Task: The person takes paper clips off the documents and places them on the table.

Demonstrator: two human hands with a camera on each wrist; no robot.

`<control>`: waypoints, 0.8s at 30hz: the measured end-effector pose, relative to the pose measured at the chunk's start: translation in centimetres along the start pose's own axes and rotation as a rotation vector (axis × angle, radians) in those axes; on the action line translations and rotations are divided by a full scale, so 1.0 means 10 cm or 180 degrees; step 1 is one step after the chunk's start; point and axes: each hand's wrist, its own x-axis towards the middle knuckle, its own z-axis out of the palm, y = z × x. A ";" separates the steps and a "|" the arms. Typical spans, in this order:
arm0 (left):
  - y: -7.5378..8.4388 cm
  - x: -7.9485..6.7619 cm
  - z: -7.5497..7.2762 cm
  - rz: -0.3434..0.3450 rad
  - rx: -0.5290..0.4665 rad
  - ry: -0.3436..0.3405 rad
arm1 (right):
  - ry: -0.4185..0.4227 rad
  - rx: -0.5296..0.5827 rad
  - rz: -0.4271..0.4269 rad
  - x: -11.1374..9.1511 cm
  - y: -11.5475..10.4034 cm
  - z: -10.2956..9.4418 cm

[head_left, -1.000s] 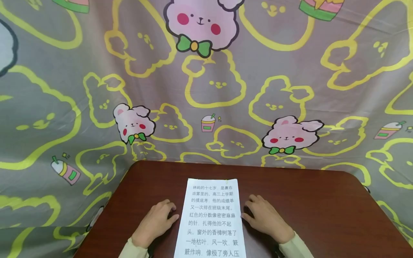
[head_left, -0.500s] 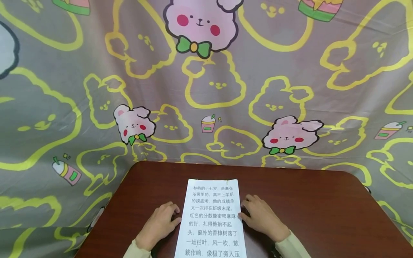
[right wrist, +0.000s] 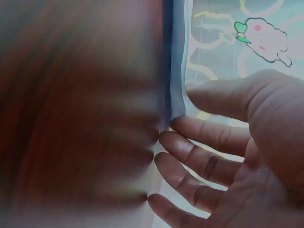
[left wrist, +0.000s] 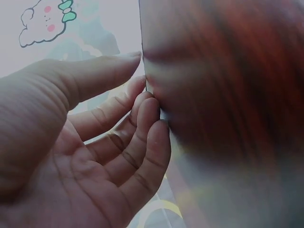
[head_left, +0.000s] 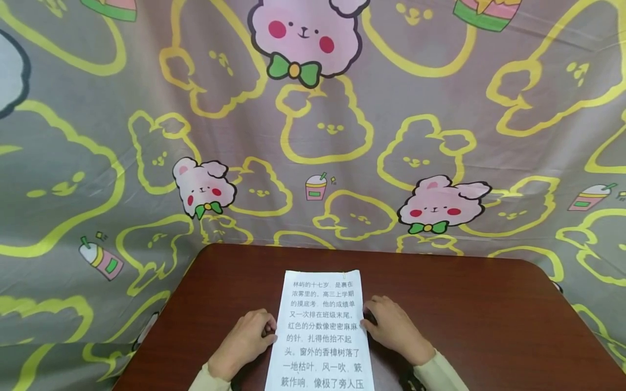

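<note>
A long white sheet of paper [head_left: 320,331] printed with large Chinese characters lies on the dark brown table [head_left: 469,315]. A small yellow paper clip [head_left: 344,275] sits at its top edge. My left hand [head_left: 244,342] rests beside the left edge, thumb tip at the paper; its fingers [left wrist: 154,147] are loosely bent with fingertips on the tabletop. Along the right edge is my right hand [head_left: 396,328], its thumb at the paper's side. In the right wrist view the paper's edge [right wrist: 178,61] shows as a pale strip near the thumb and index fingertip.
A grey curtain [head_left: 337,146] with yellow outlines and pink rabbit faces hangs behind the table and along both sides. The tabletop has rounded far corners. The paper's near end runs out of the head view.
Both hands have moved inward, the left rightward and the right slightly leftward, so their thumbs now meet the paper's side edges. The paper has stayed practically in place.
</note>
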 end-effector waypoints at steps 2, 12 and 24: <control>0.00 0.00 0.00 -0.0003 0.0001 0.0006 | 0.0009 0.0155 0.0066 0.02 -0.02 0.01; 0.00 0.00 -0.02 0.0030 -0.0019 0.0008 | 0.0097 0.1179 0.0421 0.06 -0.02 0.12; -0.01 0.00 -0.02 -0.0027 -0.0028 0.0031 | -0.0216 0.2410 0.0777 0.02 0.08 0.12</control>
